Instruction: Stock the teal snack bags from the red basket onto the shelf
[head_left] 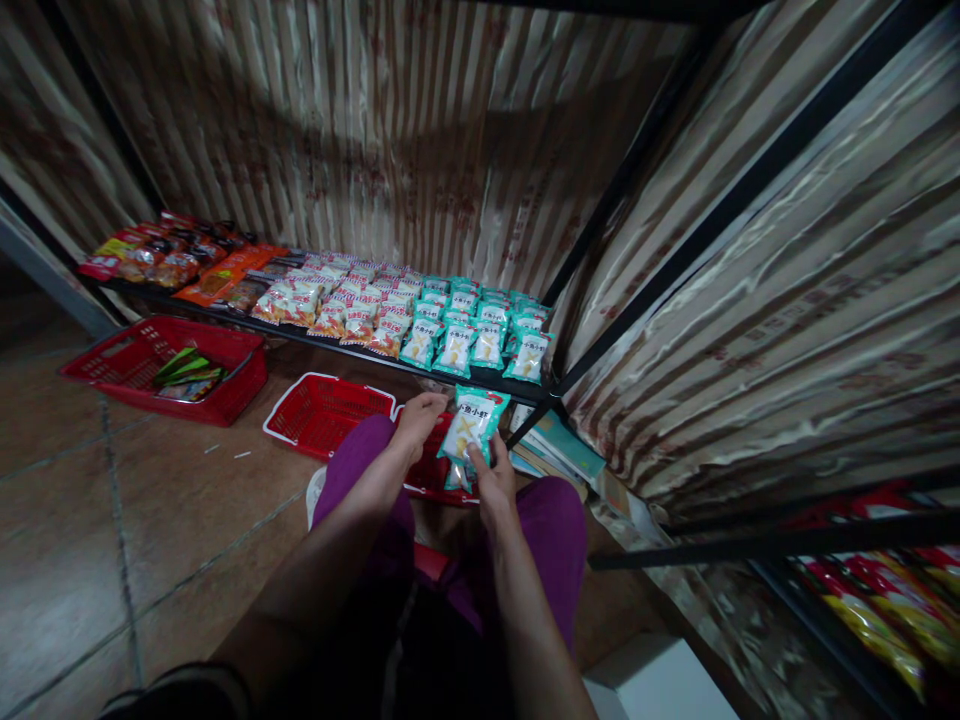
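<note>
A teal and white snack bag (472, 422) is in my right hand (495, 475), with the thumb across its front and the fingers behind it. To the left of this bag is my left hand (421, 415), its fingers stretched toward the bag without visibly holding anything. Both hands are over a red basket (431, 475), which my knees and arms partly cover. Another teal bag (457, 478) shows in that basket below the held one. Just beyond my hands, rows of matching teal bags (457, 345) lie on a low black shelf (487, 380).
Orange and white snack bags (360, 310) and dark red packs (165, 250) continue along the shelf leftward. Two more baskets stand on the floor: one red with white trim (319, 412), one red (240, 385) holding green packets. A black post (615, 345) and folded cardboard (562, 445) are at right.
</note>
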